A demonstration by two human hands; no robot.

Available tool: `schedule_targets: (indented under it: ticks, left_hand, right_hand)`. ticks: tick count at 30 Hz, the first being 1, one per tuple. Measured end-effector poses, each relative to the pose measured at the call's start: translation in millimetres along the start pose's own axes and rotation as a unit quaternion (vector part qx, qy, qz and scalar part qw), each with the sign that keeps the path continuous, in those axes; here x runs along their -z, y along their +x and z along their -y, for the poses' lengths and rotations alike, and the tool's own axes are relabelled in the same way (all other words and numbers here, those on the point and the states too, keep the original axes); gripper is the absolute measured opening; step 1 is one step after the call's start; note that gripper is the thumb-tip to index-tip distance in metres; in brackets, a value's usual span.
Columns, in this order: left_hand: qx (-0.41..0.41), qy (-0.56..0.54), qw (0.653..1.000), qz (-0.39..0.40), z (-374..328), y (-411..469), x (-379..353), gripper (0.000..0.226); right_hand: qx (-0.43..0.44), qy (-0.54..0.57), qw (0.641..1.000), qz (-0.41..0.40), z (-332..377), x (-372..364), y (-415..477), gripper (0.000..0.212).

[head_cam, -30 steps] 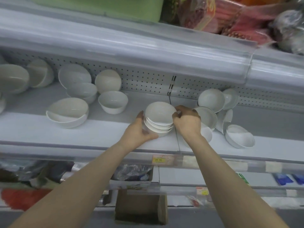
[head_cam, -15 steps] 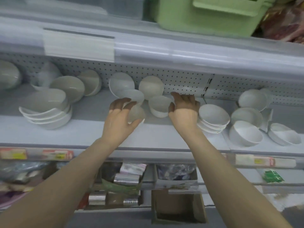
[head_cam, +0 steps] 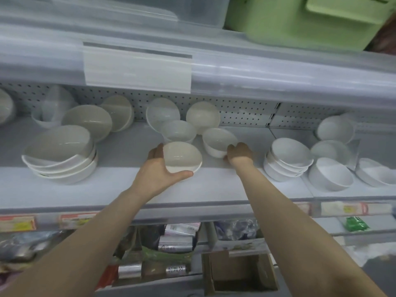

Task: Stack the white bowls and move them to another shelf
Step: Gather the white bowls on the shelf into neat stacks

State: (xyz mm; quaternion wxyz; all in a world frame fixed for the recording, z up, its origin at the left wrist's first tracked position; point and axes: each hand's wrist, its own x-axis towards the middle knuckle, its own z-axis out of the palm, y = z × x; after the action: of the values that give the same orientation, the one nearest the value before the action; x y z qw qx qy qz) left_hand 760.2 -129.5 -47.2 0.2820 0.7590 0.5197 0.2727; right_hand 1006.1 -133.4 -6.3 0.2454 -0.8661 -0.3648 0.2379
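White bowls lie scattered along a grey shelf (head_cam: 107, 187). My left hand (head_cam: 159, 169) grips a small white bowl (head_cam: 182, 159) near the shelf's middle, fingers behind its left rim and thumb under its front edge; the bowl is tilted toward me. My right hand (head_cam: 239, 154) holds the near right side of another small white bowl (head_cam: 218, 140) just to the right. A short stack of small bowls (head_cam: 287, 156) sits further right. Two more small bowls (head_cam: 180, 130) stand behind the held one, with others leaning on the pegboard back.
A stack of larger bowls (head_cam: 62, 155) sits at the left, more bowls (head_cam: 331, 174) at the right. An overhanging upper shelf rail (head_cam: 235, 76) with a blank label runs above. Green bins (head_cam: 300, 20) stand on top. Packaged goods and a cardboard box (head_cam: 240, 275) lie below.
Both hands left the short stack, now at the right, and moved left. My left hand closed round one small bowl and my right hand took hold of the neighbouring bowl. The camera panned left.
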Motion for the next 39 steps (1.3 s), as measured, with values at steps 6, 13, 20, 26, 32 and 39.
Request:
schedule_targets:
  ticks: [6,13,20,26,32,39]
  left_hand:
    - [-0.011,-0.010,0.999,0.045,-1.6,2.8,1.1,0.105]
    - [-0.044,-0.007,0.996,0.080,-24.9,8.2,-39.0,0.114]
    - [-0.023,-0.017,0.995,0.100,-68.6,18.8,-77.4,0.130]
    - [-0.009,-0.039,0.998,0.054,-83.9,16.9,-94.2,0.130]
    - [0.050,-0.109,0.992,0.032,-86.7,10.4,-95.9,0.151]
    - [0.030,-0.105,0.994,0.019,-85.9,8.1,-94.7,0.135]
  right_hand:
    - [0.005,0.120,0.993,-0.018,3.4,8.5,-11.5,0.020]
    - [0.106,0.127,0.976,-0.142,-13.5,67.6,-50.0,0.012]
    - [0.065,0.139,0.960,-0.232,-66.7,139.9,-51.5,0.023]
    - [0.010,0.109,0.974,-0.201,-102.0,170.5,-26.1,0.020]
    - [0.002,0.045,0.989,-0.143,-116.3,160.2,-4.2,0.034]
    - [0.015,0.016,0.986,-0.167,-120.4,156.8,1.7,0.031]
